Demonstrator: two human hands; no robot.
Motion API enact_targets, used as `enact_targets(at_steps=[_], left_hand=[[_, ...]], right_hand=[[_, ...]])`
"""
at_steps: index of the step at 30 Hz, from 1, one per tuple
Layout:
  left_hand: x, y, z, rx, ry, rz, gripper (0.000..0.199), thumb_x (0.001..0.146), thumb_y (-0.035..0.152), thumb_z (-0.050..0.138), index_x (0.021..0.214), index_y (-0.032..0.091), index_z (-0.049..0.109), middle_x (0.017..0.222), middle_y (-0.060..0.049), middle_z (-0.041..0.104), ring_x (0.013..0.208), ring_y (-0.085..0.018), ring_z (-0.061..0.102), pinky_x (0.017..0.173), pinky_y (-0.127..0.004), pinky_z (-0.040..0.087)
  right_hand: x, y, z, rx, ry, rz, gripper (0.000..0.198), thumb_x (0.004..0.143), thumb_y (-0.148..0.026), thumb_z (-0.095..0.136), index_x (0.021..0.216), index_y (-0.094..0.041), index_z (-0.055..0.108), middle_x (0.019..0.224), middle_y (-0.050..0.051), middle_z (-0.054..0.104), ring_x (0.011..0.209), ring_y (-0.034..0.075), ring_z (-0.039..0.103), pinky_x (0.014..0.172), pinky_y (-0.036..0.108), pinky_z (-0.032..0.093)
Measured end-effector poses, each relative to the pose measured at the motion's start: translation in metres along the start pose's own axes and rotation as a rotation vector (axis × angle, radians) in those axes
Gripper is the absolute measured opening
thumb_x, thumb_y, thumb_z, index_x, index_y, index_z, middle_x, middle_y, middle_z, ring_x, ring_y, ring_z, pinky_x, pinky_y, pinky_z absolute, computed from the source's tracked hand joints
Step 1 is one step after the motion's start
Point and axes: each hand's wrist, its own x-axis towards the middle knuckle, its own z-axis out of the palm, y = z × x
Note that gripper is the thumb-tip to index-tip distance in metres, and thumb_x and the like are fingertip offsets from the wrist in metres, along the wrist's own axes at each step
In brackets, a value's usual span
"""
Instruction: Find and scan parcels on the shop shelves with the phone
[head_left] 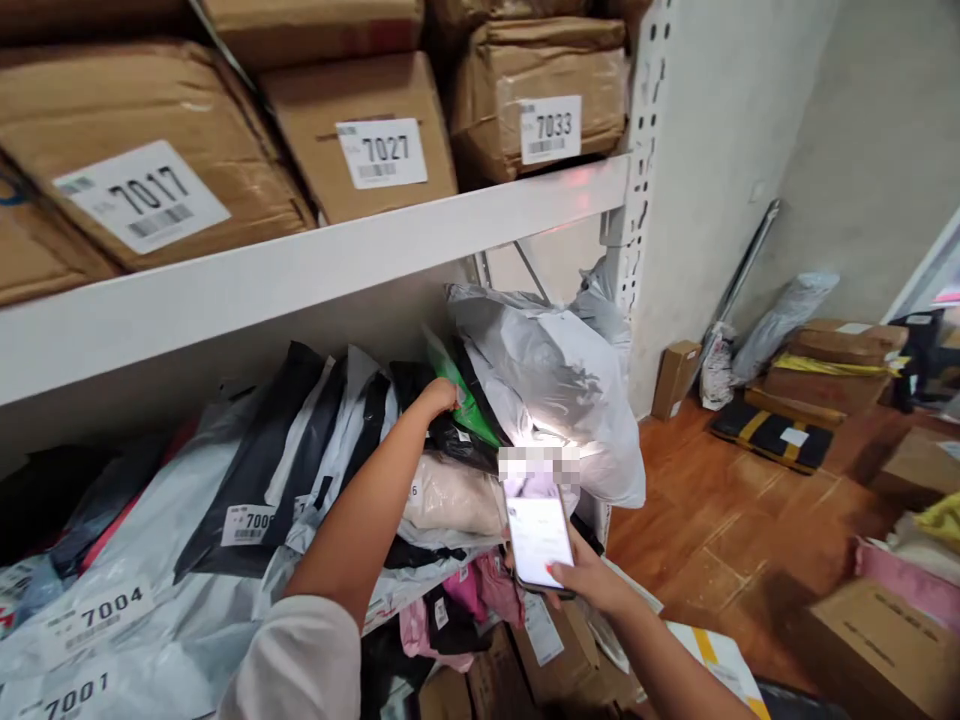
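On the middle shelf my left hand [442,396] grips the edge of a green plastic parcel bag [474,408], its fingers closed on it. A black bag lies against that green one, and a large white plastic parcel [562,380] bulges to its right. My right hand [577,575] holds a smartphone [538,530] in front of the shelf, thumb on its lit screen. Bright light falls on the white parcel just above the phone. Below my left wrist lies a pale pink wrapped parcel [454,490].
Grey bags with number labels, such as the 7004 bag [112,600], lean along the shelf at left. Above them a white shelf beam [337,265] carries cardboard boxes [360,150]. More boxes [832,365] and parcels stand on the brown floor [675,530] at right.
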Motion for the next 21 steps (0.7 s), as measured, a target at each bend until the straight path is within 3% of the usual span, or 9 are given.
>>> enact_targets(at_steps=[4,7,9,12,14,17,21], left_hand=[[-0.019,0.005,0.008,-0.087,0.099,0.053,0.028,0.093,0.038,0.051,0.087,0.012,0.059,0.076,-0.001,0.059,0.064,-0.011,0.054,0.062,-0.026,0.047],[-0.049,-0.003,0.014,-0.130,0.140,0.141,0.033,0.091,0.039,0.045,0.083,0.012,0.062,0.078,-0.003,0.062,0.070,-0.013,0.057,0.066,-0.027,0.045],[-0.071,-0.013,0.017,-0.132,0.110,0.188,0.039,0.088,0.045,0.042,0.085,0.012,0.064,0.084,-0.005,0.065,0.077,-0.017,0.058,0.071,-0.027,0.045],[-0.091,-0.022,0.014,-0.097,0.039,0.175,0.045,0.083,0.053,0.042,0.084,0.014,0.064,0.081,-0.004,0.067,0.075,-0.018,0.059,0.069,-0.027,0.045],[-0.086,-0.019,0.010,-0.050,0.021,0.104,0.041,0.080,0.051,0.045,0.071,0.015,0.062,0.067,-0.004,0.064,0.065,-0.017,0.058,0.063,-0.027,0.043],[-0.056,-0.003,0.004,0.011,0.049,-0.046,0.039,0.078,0.049,0.049,0.060,0.016,0.058,0.052,-0.004,0.057,0.052,-0.018,0.055,0.054,-0.027,0.040],[-0.026,0.012,0.004,0.054,0.168,-0.105,0.033,0.077,0.044,0.055,0.058,0.017,0.056,0.054,-0.003,0.055,0.057,-0.018,0.055,0.057,-0.027,0.036]], right_hand=[[0.067,0.005,-0.009,0.014,0.012,-0.097,0.072,0.075,-0.057,0.070,0.133,-0.027,0.041,0.113,0.012,0.062,0.072,0.019,0.062,0.038,0.021,0.044],[0.090,-0.007,-0.030,-0.018,-0.066,-0.121,0.064,0.076,-0.054,0.069,0.128,-0.025,0.046,0.107,0.011,0.064,0.074,0.019,0.061,0.039,0.020,0.043],[0.093,-0.020,-0.053,-0.061,-0.156,-0.114,0.057,0.077,-0.048,0.072,0.124,-0.022,0.053,0.104,0.009,0.065,0.076,0.018,0.060,0.050,0.023,0.048],[0.093,-0.037,-0.089,-0.129,-0.355,-0.069,0.051,0.078,-0.040,0.073,0.123,-0.020,0.058,0.107,0.010,0.065,0.091,0.020,0.061,0.078,0.034,0.051],[0.096,-0.044,-0.104,-0.154,-0.467,-0.042,0.052,0.079,-0.041,0.072,0.125,-0.021,0.057,0.109,0.010,0.065,0.098,0.022,0.060,0.088,0.039,0.047],[0.104,-0.046,-0.111,-0.175,-0.556,-0.021,0.058,0.079,-0.050,0.070,0.128,-0.022,0.055,0.116,0.011,0.062,0.106,0.024,0.057,0.095,0.043,0.042],[0.112,-0.044,-0.111,-0.196,-0.607,0.015,0.062,0.078,-0.057,0.067,0.127,-0.022,0.055,0.122,0.012,0.059,0.108,0.025,0.056,0.094,0.043,0.042]])
